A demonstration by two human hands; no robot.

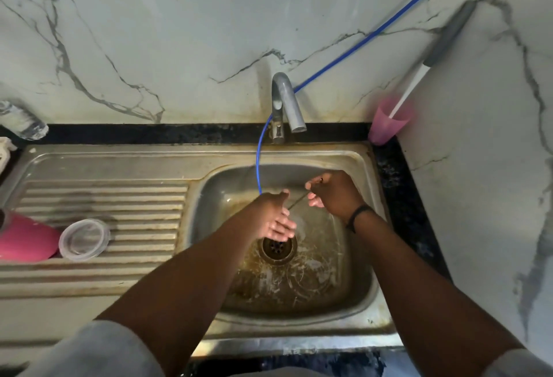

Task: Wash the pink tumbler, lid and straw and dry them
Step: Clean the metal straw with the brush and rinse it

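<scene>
**Straw under way at the basin, tumbler and lid set aside**

Straw-washing looks like the step in hand. Over the stainless-steel sink basin [356, 260] the right hand [332, 194] pinches one end of a thin, dark, slender straw [296, 201], thumb and fingers curled narrowly round it. The straw slants down toward the left hand [276, 218], whose fingers lie straight and relaxed just above the round metal drain [276, 249]; whether that palm touches the straw's lower end I cannot tell, as the spot is blurred. Whether water runs from the curved grey metal tap [284, 101] is also unclear.

On the ribbed steel draining board [119, 197], well apart from the hands, the pink tumbler [27, 239] lies on its side at the left edge of view, and the clear round plastic lid [84, 239] rests just beside it. Lying there suggests they are already rinsed, or are waiting their turn; the picture cannot settle which.

Left to do, by my reckoning: finishing the straw, possibly the other two pieces, and all of the drying. No cloth shows anywhere in view.

A thin blue hose [258, 161] hangs from the tap into the basin. A small pink plastic cup holding a white stick [389, 122] stands in the right-hand corner.
</scene>
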